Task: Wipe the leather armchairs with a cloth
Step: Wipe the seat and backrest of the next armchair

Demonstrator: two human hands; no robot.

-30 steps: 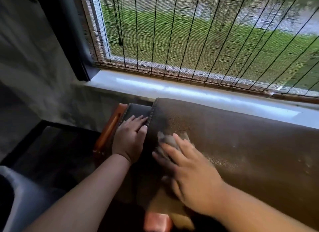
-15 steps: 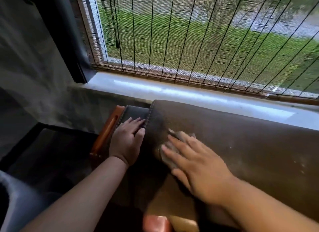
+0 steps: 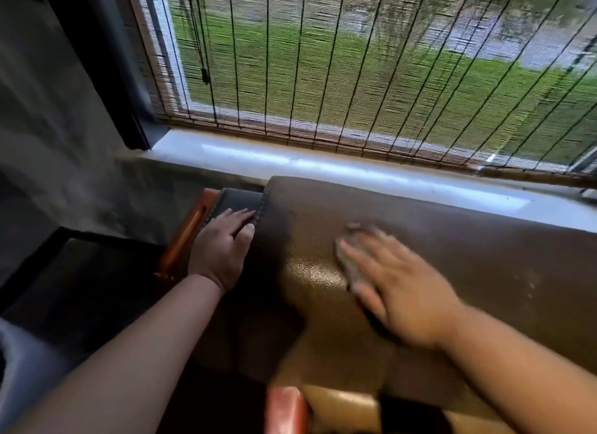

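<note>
Cloth (image 3: 350,254): small, grey, crumpled, lying on top of chair (image 3: 452,262) backrest, w/ right hand (image 3: 400,291) flat over it, fingers straight, pressing, not curled round. Image blurred here; cloth edges unclear.

Left hand (image 3: 223,243): flat, fingers extended, resting on dark side panel just beside stitched seam (image 3: 261,207); holds nothing, appears to brace.

Handling, judged: cloth light, soft, limp; likely bunches or slips out under palm, so best held by palm pressure or a pinch at its rear fold. Leather looks grained, firm, gives little; should take steady pressure w/o harm.

Edges: seam left, rounded back edge next to sill (image 3: 323,165), wooden frame (image 3: 187,236) beyond left hand. Blind (image 3: 355,78) hangs down to sill behind backrest.

Room: long unobstructed stretch of leather to right; pale specks visible there. Approx. little room rearward before sill.
</note>
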